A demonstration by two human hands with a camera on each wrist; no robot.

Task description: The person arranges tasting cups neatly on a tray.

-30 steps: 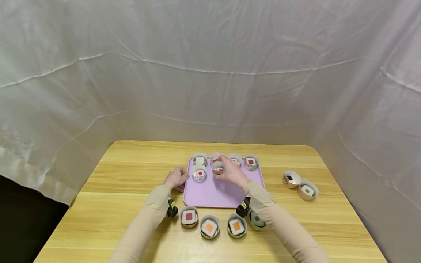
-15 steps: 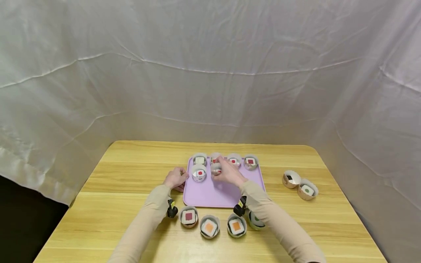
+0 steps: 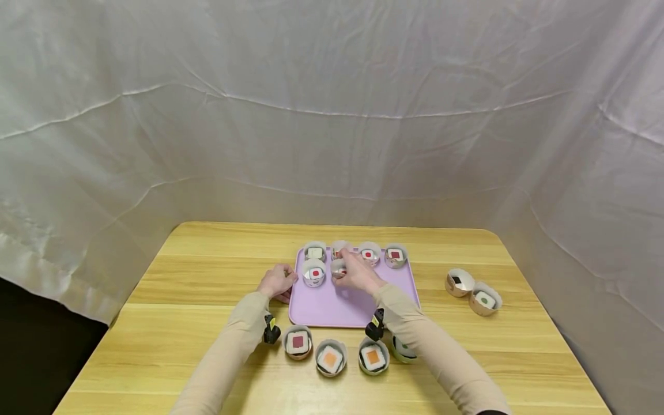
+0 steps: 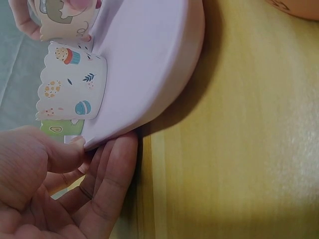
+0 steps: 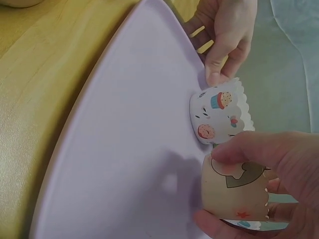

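Observation:
My left hand (image 3: 277,281) pinches the left edge of the lilac tray (image 3: 332,308); in the left wrist view the thumb lies on the rim and the fingers curl beneath. My right hand (image 3: 359,272) grips a beige paper baking cup (image 5: 234,194) between thumb and fingers, low over the tray or on it; I cannot tell which. That cup has a small red-centred piece inside. Just left of it stands a white paper cup (image 3: 313,273) printed with cupcakes. Behind them, along the tray's far side, several filled cups form a row, among them one with a dark red square (image 3: 396,256).
In front of the tray stand several filled cups, such as one with a maroon square (image 3: 298,342) and one with an orange square (image 3: 373,357). Two more cups, one with a black piece (image 3: 459,282) and one green-centred (image 3: 485,299), sit to the right. Grey cloth (image 3: 332,144) hangs behind the wooden table.
The right hand has moved slightly left with the beige cup, closer to the white printed cup. The left hand stays at the tray edge.

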